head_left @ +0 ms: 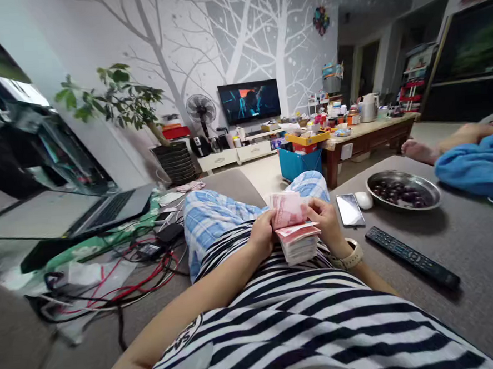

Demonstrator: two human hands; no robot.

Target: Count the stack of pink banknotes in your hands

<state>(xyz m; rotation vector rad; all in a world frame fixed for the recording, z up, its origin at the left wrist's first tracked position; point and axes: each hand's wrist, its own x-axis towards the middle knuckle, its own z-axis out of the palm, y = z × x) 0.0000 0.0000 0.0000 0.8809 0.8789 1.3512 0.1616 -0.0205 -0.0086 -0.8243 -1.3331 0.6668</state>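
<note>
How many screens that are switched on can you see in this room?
1: the television against the far tree-patterned wall shows a picture. The phone on the sofa beside the right hand looks dark; the laptop's display is turned away, so it cannot be judged.

The banknotes [296, 231] look like thin matt paper, pinkish, stacked in a soft-edged wad between the left hand [263, 233] and right hand [324, 220]. At about three o'clock from them, the phone [350, 209] shows a glossy glass face, the mouse [363, 199] smooth white plastic, and the bowl [403, 189] polished metal with a bright rim. The remote [411, 257], at four o'clock, is matt black plastic. The sofa [475, 237] is dull grey woven cloth.
</note>
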